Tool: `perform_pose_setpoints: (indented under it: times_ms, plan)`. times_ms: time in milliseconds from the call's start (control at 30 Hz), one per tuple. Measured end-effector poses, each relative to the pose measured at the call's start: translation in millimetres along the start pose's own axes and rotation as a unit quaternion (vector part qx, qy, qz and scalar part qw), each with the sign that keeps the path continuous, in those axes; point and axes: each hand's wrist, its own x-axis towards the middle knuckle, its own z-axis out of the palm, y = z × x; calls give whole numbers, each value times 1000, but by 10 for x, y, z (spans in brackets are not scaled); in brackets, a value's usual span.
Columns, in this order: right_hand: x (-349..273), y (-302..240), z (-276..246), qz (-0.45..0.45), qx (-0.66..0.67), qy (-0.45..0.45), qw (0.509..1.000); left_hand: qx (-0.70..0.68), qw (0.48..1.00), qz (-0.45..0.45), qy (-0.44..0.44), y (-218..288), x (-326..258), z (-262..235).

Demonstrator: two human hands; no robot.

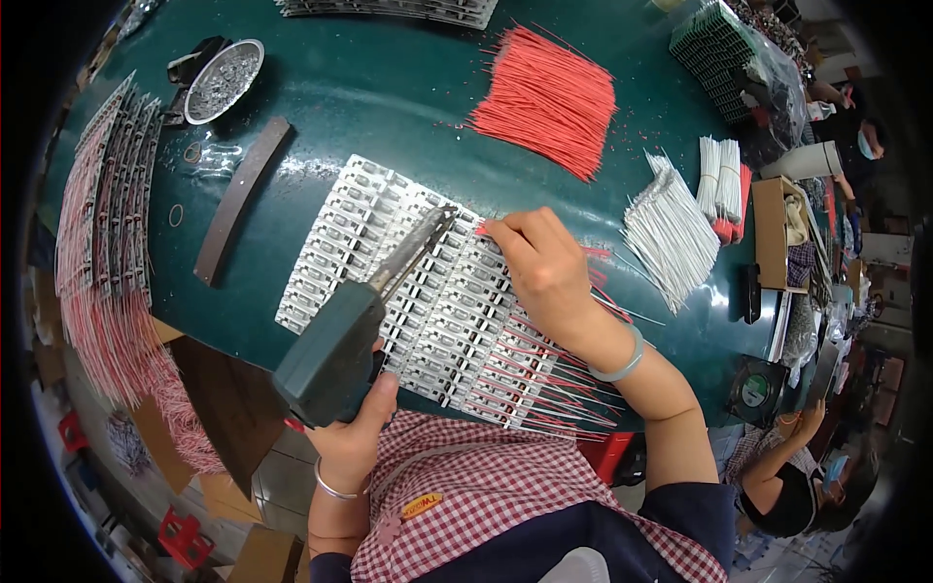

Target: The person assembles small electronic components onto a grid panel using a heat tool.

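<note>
A dark green soldering gun [335, 345] is gripped in my left hand [355, 437], its long metal tip [432, 233] reaching over the sheet of small white-and-grey parts [418, 321]. My right hand [544, 267] is closed in a pinch at the sheet's far edge, close to the tip. A bit of red wire [481, 229] shows at its fingertips; most of it is hidden by the hand. Rows at the sheet's right side carry red and white wires [544, 389] that trail off toward the right.
Loose red wires [549, 97] lie in a pile at the back, with white wires [671, 233] to the right. A metal bowl [225, 82] stands at the far left near a brown curved bar [241, 199]. Wired sheets [107, 194] hang over the left edge. Co-workers [802, 476] sit at the right.
</note>
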Motion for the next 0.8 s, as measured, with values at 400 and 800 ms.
perform_pose_setpoints:
  times_ms: [400, 800]
  plan:
    - [36, 33, -15, -12, 7, -39, 999, 196, 977, 66, -51, -257, 83, 41]
    - [44, 15, -32, -16, 6, -47, 999, 217, 973, 82, -20, -77, 199, 246]
